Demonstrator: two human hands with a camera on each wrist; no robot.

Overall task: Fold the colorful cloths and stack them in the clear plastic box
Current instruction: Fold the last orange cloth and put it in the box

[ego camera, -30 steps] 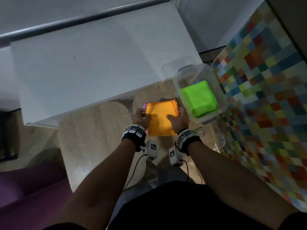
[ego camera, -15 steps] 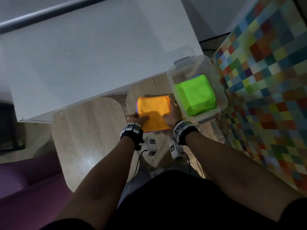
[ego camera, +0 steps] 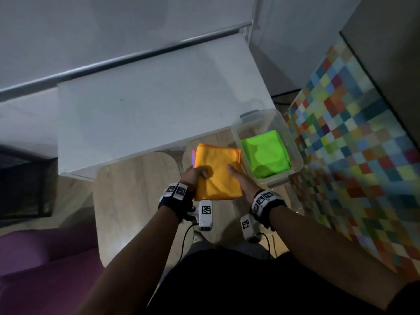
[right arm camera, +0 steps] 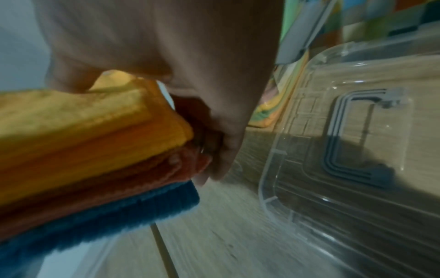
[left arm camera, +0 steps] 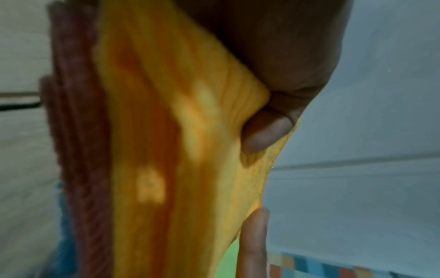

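Note:
I hold a stack of folded cloths [ego camera: 218,171] between both hands, just left of the clear plastic box [ego camera: 296,155]. The orange cloth [right arm camera: 83,127] is on top, with a red one [right arm camera: 119,178] and a blue one [right arm camera: 119,210] beneath. My left hand [ego camera: 196,176] grips the stack's left edge, thumb [left arm camera: 266,131] pressed into the orange cloth [left arm camera: 166,150]. My right hand [ego camera: 241,180] grips the right edge, thumb on top and fingers [right arm camera: 214,159] curled under. A folded green cloth [ego camera: 266,153] tops the pile inside the box.
The box stands on a small wooden table [ego camera: 136,201], below a white desk [ego camera: 147,110]. Its clear lid [right arm camera: 357,150] lies flat beside it. A checkered colourful surface [ego camera: 352,144] fills the right. A purple seat [ego camera: 45,269] is at lower left.
The stack lay flat on the wooden table with my hands at its near edge. Now both hands grip its sides and it is raised and tilted.

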